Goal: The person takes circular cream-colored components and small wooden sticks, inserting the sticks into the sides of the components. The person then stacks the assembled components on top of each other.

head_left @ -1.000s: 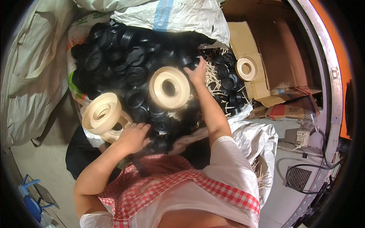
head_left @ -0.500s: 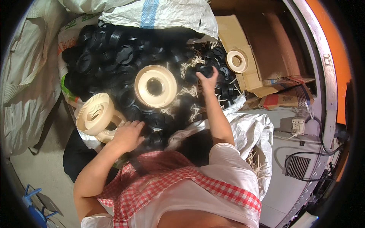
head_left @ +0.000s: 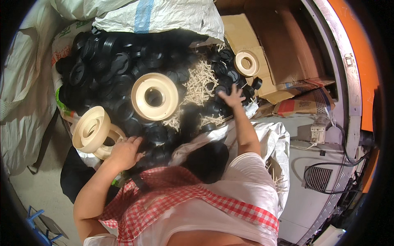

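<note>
Hands, both bare: the right hand (head_left: 232, 98), right of centre, is spread wide with nothing visible in its grasp, over or against black caps (head_left: 233, 76). The left hand (head_left: 125, 154), lower left, is palm down beside two overlapping cream rings (head_left: 99, 133); whether it grips anything cannot be told. A third ring (head_left: 138, 102) sits at centre on the caps, a fourth ring (head_left: 254, 64) upper right, by a cardboard flap (head_left: 246, 35). The caps look only partly separated: a big heap (head_left: 119, 63) fills the upper left, a smaller cluster lies right of centre, loose pale sticks (head_left: 201, 82) showing between. Beyond, a white sack (head_left: 176, 16) crosses the top.
</note>
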Motion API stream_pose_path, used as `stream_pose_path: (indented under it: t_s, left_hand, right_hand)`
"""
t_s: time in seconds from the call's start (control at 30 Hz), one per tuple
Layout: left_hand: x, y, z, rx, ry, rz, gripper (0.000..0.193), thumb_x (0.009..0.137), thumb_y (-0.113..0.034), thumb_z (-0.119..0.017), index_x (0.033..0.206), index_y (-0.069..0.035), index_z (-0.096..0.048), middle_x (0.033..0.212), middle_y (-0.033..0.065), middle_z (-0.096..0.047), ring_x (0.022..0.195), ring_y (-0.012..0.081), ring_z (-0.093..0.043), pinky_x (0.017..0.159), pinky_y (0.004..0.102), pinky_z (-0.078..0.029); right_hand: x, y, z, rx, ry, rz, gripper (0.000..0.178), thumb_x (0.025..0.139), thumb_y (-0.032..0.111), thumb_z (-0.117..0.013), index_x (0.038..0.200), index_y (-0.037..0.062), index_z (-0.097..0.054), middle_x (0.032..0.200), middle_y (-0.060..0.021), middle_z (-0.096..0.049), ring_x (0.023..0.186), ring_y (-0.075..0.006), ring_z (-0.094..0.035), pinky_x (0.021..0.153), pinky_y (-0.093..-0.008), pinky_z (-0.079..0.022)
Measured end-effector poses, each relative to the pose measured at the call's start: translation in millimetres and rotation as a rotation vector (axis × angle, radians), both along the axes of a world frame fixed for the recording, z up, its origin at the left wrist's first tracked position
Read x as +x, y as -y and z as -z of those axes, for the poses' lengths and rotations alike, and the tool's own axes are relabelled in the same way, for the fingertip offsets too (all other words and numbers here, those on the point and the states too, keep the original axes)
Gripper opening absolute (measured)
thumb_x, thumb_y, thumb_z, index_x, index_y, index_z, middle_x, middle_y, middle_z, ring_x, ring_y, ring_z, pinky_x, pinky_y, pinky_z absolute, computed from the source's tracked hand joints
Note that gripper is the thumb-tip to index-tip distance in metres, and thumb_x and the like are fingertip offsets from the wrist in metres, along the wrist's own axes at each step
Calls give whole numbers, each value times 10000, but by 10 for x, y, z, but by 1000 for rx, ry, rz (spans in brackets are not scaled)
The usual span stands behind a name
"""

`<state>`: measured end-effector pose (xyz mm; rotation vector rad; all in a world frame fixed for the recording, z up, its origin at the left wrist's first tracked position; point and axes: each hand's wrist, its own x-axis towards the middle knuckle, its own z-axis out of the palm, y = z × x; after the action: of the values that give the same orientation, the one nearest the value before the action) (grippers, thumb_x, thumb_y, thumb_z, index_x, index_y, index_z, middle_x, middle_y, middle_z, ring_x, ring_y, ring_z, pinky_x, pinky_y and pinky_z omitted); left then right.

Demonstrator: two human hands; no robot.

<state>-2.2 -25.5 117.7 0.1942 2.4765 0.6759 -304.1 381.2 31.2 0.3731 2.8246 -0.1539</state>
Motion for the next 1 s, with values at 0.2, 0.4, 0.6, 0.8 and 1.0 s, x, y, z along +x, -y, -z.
stream_pose_path:
  t_s: [0.2,0.4,0.6,0.8,1.0]
  left_hand:
    - [-3,8,63,-13,44,18,570,828,-297,-599,1296,-20,-430,1279,185,-493,1154,339,-493,1001,449,-357]
    - [-25,46,123,-3,62,7,572,821,-287,-609,1291,-13,-433,1271,185,-498,1157,339,-490,1002,444,-355]
    - [51,59,155,37,36,-23,571,808,-272,-623,1278,-3,-442,1261,184,-503,1140,337,-499,994,443,-358]
    - [-12,2,98,25,-19,35,565,807,-270,-623,1274,-6,-446,1253,185,-507,1133,339,-501,985,443,-365]
    - [3,7,114,-21,13,23,559,814,-275,-616,1285,-29,-442,1271,170,-497,1143,334,-497,992,446,-358]
  right_hand:
    - [-272,361,186,59,-275,16,597,758,444,-611,1284,187,-494,1379,-174,-383,1192,-424,-380,932,-571,-347]
    - [-1376,671,181,-399,-396,248,355,774,301,-637,1033,58,-641,997,-176,-639,1075,-323,-530,881,-397,-440]
    - [-1674,1186,-44,-518,-931,-335,296,758,67,-589,1036,-33,-574,1076,-225,-578,1065,-348,-521,918,-391,-403]
    - [-612,1106,285,-378,-183,-337,735,647,332,-782,1249,34,-483,1189,-255,-540,1123,-355,-519,959,-378,-400]
    - [-583,1374,114,196,-216,-410,1079,599,529,-771,1425,116,-213,1438,-193,-282,1279,-378,-333,1034,-465,-296]
